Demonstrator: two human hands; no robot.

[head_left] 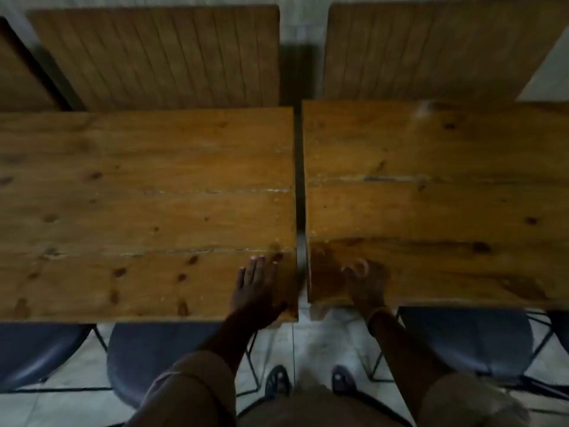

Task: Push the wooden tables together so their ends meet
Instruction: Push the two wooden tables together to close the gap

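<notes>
nearest me, between two blue chairs (160,359), i stand right opposite the gap, a foot on either side of its line. my left hand (257,288) lies flat, fingers spread, on the near corner of the left table (138,211), just beside its end edge. my right hand (365,285) rests on the near corner of the right table (431,204), a little further in from its own edge; the fingers look curled, but the blur keeps me from telling whether they grip anything. neither hand clamps on anything i can see; they press on the tops, apart, one to each table.

the gap (299,195) runs straight away from me, narrow and dark, with the two end edges close to parallel and not yet touching. both tables stretch out sideways, so closing it means a sideways push, each hand driving inward toward the other. the left hand sits nearer the gap.

beyond the tables stand two slatted wooden benches (160,57), themselves well apart.
</notes>
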